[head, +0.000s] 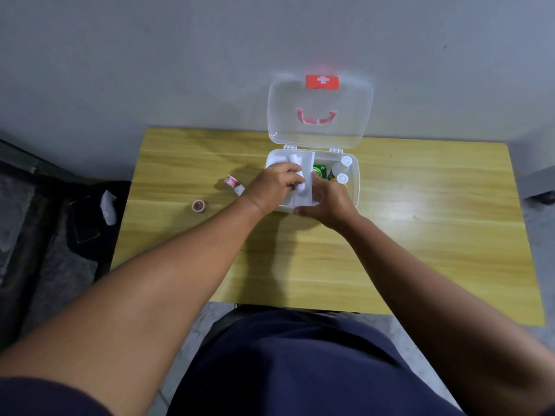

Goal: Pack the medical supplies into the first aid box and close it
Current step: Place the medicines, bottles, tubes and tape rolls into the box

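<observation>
First aid box, a see-through white plastic case, sits near the back edge of the yellow wooden table, a bit right of the middle. Its clear lid stands open and straight up against the grey wall. The lid has a red clip with a white cross at the top and a pink handle in the middle.

Both bare arms reach far forward over the table and meet at the box. The left hand lies palm down over the left part of the box, with its fingers curled around a white roll of bandage. Another white roll pokes out just behind that hand. The right hand is at the front of the box, fingers bent and close together, touching the white tray inside; the thumb rests along the front rim. I cannot tell if it grips anything.

On the right side of the box are a green packet and two small white-capped bottles.

Left of the box, on the table, lie a small red and white tape roll, a small clear thing just beside it, and a dark red tape roll nearer the left edge.
</observation>
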